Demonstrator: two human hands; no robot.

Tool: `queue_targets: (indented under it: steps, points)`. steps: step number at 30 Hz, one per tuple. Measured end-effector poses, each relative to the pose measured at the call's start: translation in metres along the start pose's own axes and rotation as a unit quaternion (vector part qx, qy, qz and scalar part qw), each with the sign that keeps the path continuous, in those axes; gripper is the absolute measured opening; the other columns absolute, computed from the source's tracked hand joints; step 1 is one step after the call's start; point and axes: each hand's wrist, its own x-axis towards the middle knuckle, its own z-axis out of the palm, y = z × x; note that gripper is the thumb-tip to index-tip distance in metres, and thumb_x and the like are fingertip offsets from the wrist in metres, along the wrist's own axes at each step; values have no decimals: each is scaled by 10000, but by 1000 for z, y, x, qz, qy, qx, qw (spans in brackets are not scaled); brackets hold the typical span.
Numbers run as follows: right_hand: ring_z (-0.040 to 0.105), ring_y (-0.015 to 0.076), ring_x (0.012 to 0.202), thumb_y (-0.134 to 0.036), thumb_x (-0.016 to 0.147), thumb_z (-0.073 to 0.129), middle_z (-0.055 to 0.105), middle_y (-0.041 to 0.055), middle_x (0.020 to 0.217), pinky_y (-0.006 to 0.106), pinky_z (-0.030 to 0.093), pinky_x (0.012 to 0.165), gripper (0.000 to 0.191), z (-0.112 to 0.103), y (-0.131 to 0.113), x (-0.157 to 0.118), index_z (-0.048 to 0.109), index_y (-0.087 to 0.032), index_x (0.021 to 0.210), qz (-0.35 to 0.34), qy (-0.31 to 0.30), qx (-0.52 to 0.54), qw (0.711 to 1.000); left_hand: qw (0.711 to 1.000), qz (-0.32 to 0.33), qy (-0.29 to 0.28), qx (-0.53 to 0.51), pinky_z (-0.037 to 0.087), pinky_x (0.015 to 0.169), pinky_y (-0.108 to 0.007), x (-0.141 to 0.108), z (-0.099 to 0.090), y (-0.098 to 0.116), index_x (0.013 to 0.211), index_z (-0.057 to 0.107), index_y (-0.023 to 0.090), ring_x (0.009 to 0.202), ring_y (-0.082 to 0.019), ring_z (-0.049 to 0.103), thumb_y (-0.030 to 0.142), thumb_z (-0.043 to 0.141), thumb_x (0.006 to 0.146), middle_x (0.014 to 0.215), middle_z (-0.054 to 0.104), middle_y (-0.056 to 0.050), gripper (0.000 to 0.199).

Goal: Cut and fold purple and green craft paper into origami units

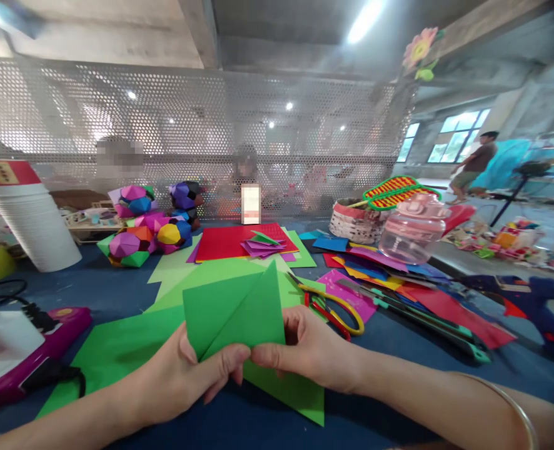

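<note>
A folded piece of green paper is held up over the table between both hands, a diagonal edge running across its face. My left hand grips its lower left part, thumb on the front and fingers behind. At the lower right edge my right hand pinches it the same way, and the two thumb tips nearly meet. Larger green sheets lie on the table beneath. Scissors with yellow and red handles rest just beyond my right hand, beside a utility knife.
Stacked paper cups and a purple power strip stand left. Folded paper balls sit behind. Red sheets lie ahead. A clear bottle, a basket and a glue gun are right. A person is in the background.
</note>
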Motion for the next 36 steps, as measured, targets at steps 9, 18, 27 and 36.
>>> queue_targets:
  steps: [9,18,27,36]
  points:
    - [442,73,542,-556,738,786,510,-56,592,192,369,497,421,-2,4,1,634,-164,728,6,35,0,999,1000,-8,17,-2,351,482,-222,0,-1,-5,676,631,177,422,-100,390,608,527,917,430,436,43,505]
    - [321,81,532,-618,701,782,400,-61,559,225,280,478,485,-7,8,0,559,-188,673,15,67,-42,997,1000,4,28,-9,347,473,-220,1,-3,-8,677,635,180,414,-99,389,571,534,930,420,432,49,476]
    - [284,74,532,-629,695,780,355,-66,569,229,213,457,534,-8,10,0,466,-200,649,4,81,-83,993,999,-5,32,7,391,513,-224,1,-4,-1,669,629,175,420,-101,400,572,526,919,411,423,57,480]
    - [233,57,505,-629,696,783,298,-90,524,237,153,444,594,-13,12,0,378,-205,600,7,94,-100,990,999,-2,38,21,403,521,-224,1,-6,1,658,637,178,417,-97,396,549,523,922,409,435,58,470]
